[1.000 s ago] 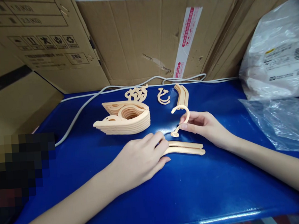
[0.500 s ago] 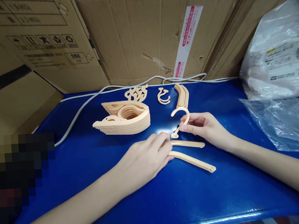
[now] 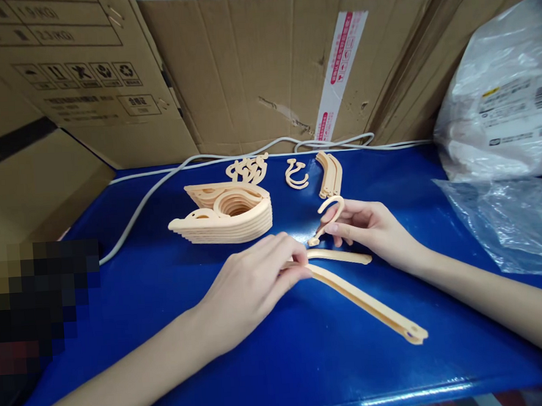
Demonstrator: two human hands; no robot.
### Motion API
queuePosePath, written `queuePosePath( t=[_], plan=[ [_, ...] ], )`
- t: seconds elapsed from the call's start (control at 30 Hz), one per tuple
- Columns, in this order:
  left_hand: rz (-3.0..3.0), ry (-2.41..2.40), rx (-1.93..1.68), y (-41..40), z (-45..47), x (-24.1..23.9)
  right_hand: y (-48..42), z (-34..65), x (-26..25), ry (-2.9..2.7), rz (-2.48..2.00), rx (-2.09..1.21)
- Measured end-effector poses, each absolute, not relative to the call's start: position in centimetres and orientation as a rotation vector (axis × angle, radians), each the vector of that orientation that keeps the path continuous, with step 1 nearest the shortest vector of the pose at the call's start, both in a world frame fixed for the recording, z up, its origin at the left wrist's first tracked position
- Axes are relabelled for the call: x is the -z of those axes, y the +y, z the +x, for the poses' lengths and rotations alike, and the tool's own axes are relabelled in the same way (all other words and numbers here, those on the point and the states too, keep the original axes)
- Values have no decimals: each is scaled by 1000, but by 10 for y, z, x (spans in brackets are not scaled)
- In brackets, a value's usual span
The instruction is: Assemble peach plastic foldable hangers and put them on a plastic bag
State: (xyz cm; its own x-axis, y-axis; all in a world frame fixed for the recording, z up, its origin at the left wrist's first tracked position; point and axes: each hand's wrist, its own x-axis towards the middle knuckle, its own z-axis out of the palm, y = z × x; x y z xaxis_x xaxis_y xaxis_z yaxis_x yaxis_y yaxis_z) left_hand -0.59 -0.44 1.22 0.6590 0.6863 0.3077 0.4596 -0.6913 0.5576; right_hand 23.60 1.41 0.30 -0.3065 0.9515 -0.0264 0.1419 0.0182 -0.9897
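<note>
My left hand is closed on one end of a cream plastic hanger arm, which slants toward the lower right with its hollow side showing. A second hanger arm lies just behind it, its left end hidden by my fingers. Between thumb and fingers, my right hand pinches a cream hanger hook. The hook's curve points up, and its flat base hangs close to my left fingertips and the second arm; whether they touch I cannot tell.
A stack of folded hangers sits behind my left hand. Farther back lie several loose hooks, two more hooks and a small pile of hanger arms. A white cable, cardboard boxes and plastic bags border the blue table.
The near hanger arm in my left hand has swung and lifted, its free end now nearer and farther right. My right hand has tilted the hook and lowered its base slightly.
</note>
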Motion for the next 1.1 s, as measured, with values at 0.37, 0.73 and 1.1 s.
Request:
queuePosePath(
  t=[0.37,0.73,1.1],
  plan=[
    [1428,804,-726,6,-5,-23,15,235,-4,-1531,-1203,-1397],
    [1562,763,-557,1,-4,-27,11,236,0,-1647,-1164,-1268],
    [2828,1052,-579,-8,-7,-8,6,231,0,-1619,-1135,-1365]
  ],
)
